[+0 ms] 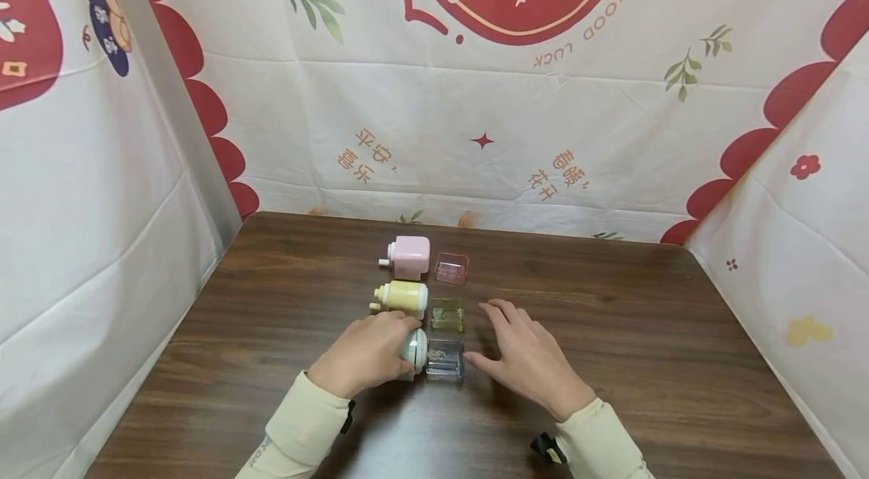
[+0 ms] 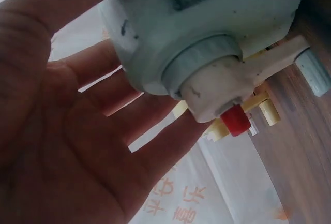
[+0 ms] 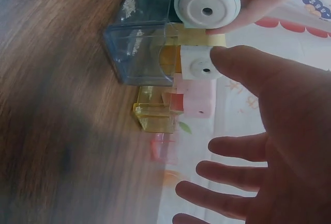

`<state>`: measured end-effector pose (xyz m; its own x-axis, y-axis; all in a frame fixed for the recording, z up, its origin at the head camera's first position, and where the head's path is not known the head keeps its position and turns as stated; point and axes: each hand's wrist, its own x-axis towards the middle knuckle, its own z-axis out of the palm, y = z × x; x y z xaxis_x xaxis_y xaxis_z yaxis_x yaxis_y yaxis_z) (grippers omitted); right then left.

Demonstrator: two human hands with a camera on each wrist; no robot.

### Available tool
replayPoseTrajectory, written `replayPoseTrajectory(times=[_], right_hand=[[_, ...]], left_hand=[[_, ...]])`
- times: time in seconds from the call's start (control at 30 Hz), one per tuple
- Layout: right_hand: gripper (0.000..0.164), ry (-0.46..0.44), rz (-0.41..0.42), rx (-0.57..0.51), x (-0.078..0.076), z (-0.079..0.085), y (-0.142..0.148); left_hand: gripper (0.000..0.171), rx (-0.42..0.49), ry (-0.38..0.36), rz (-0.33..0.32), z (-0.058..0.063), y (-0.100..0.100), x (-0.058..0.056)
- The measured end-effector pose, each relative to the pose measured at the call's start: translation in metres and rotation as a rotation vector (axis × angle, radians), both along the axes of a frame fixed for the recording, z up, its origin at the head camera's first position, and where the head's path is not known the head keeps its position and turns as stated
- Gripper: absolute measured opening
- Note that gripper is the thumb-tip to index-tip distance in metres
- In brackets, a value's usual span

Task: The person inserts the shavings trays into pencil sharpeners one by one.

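My left hand [image 1: 368,352] grips a pale green crank pencil sharpener [image 1: 416,351] from its left side, thumb and fingers on either side of the body. Its crank arm [image 2: 276,61] and a red tip at the hub show in the left wrist view. Just right of it sits a clear bluish-grey shavings drawer [image 1: 445,361], out of the sharpener. My right hand [image 1: 528,357] is beside that drawer, fingers spread and thumb tip right at its edge. In the right wrist view, the sharpener's round front [image 3: 207,6] has a pencil hole.
Beyond the green sharpener stand a yellow sharpener [image 1: 405,296] and a pink sharpener [image 1: 411,256]. Each has a clear drawer to its right, one yellow [image 1: 447,315] and one pink [image 1: 451,268]. A printed cloth [image 1: 434,109] hangs behind the wooden table [image 1: 645,328].
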<state>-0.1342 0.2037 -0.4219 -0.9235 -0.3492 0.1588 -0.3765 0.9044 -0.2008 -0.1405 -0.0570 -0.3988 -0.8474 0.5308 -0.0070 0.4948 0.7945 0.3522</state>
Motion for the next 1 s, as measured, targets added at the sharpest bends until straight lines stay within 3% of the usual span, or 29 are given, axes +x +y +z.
replayPoseTrajectory(times=[0.3, 0.53, 1.0], right_hand=[[0.086, -0.016, 0.083, 0.014, -0.003, 0.0, -0.01], [0.087, 0.056, 0.186, 0.101, -0.001, -0.003, -0.024], [0.062, 0.001, 0.218, 0.131, 0.002, -0.017, -0.034]], left_hand=[[0.043, 0.023, -0.041, 0.004, -0.001, 0.0, -0.001], [0.048, 0.015, -0.037, 0.016, -0.001, 0.003, -0.001], [0.046, 0.021, -0.043, -0.007, 0.001, 0.002, -0.003]])
